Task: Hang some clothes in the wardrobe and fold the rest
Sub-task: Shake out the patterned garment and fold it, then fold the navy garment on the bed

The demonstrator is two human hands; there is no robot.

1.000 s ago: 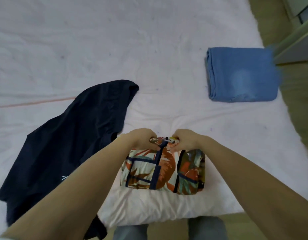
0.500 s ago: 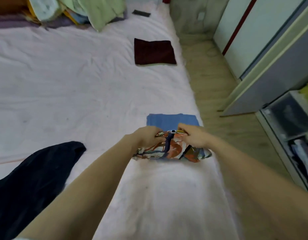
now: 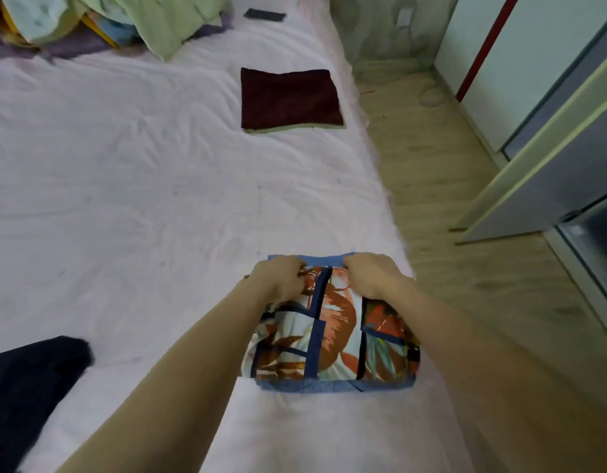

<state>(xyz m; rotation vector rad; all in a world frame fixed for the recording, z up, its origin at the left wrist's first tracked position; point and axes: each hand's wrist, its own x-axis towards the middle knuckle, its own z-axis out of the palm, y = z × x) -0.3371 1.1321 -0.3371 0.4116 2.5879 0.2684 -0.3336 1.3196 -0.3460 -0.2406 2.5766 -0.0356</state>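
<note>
The left hand (image 3: 281, 278) and right hand (image 3: 372, 276) each gripped the far edge of a folded leaf-print garment with navy bands (image 3: 329, 332), which lay on a folded blue denim piece (image 3: 332, 385) near the right edge of the pale pink bed (image 3: 131, 206). A dark navy garment (image 3: 25, 387) lay left; a folded maroon cloth (image 3: 290, 97) sat farther up. Wooden flooring (image 3: 441, 186) and wardrobe doors (image 3: 537, 158) stood right.

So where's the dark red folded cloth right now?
In the head view the dark red folded cloth lies flat on the pink bed, up toward its far right edge, well beyond the patterned shirt both hands hold.
</note>
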